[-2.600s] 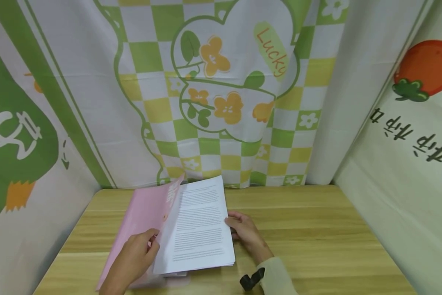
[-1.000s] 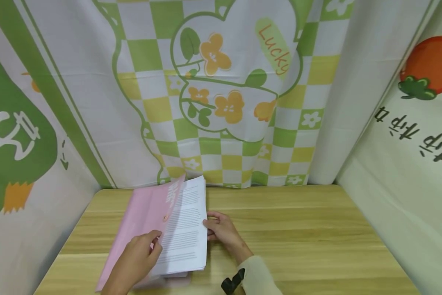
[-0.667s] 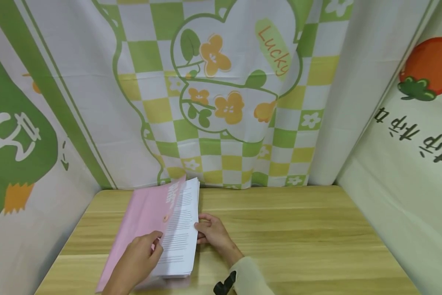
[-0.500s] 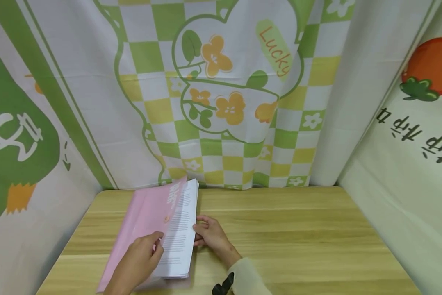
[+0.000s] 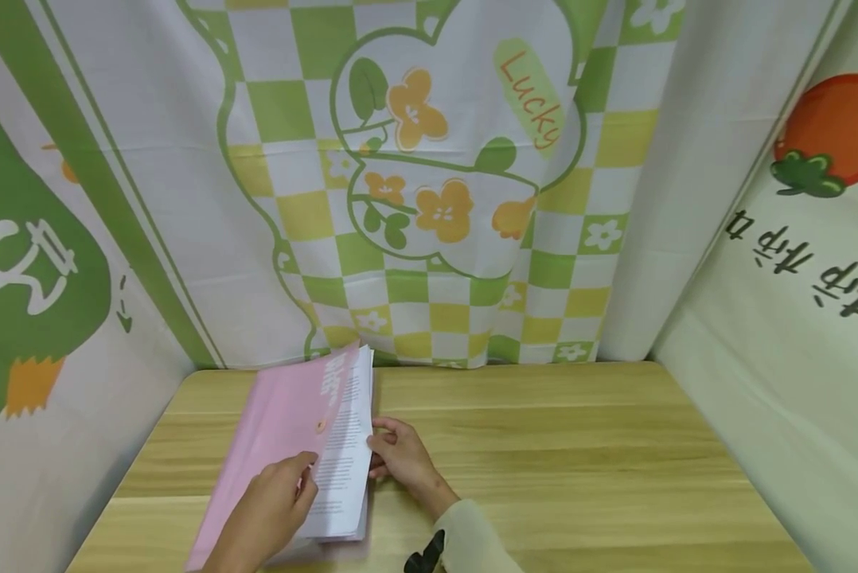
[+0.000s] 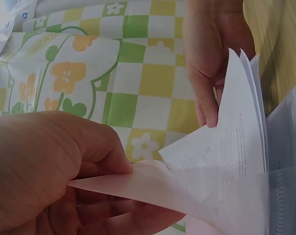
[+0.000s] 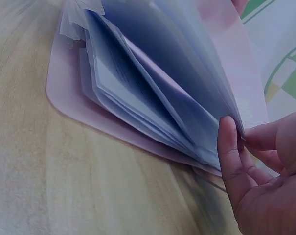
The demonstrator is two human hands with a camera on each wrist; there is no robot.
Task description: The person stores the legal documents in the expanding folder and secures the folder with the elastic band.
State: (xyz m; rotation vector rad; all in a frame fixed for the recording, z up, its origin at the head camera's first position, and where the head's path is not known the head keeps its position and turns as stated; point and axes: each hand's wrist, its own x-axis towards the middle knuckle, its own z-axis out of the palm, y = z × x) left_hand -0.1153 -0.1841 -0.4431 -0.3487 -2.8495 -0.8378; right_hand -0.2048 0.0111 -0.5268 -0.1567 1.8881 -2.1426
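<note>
A pink folder (image 5: 278, 414) lies on the left part of the table, its front cover raised. My left hand (image 5: 267, 505) pinches the cover's free edge between thumb and fingers, as the left wrist view shows with the pink cover (image 6: 138, 188). Printed white sheets (image 5: 343, 477) stick out from under the cover on the right. My right hand (image 5: 403, 461) pinches their right edge, thumb on top. In the right wrist view, the right hand (image 7: 265, 176) holds the edge of the lifted sheets, with more papers (image 7: 133, 105) fanned beneath. Most of the sheets' left side is hidden by the cover.
The wooden table (image 5: 579, 469) stretches to the right of the folder. A checkered curtain (image 5: 415, 302) hangs along its back edge, with printed cloth walls (image 5: 780, 374) on both sides. A black strap piece (image 5: 425, 553) sits at the right sleeve (image 5: 472, 537).
My right hand has moved left with the printed sheets, and the pink cover now overlaps more of them. My left hand has stayed at the cover's edge.
</note>
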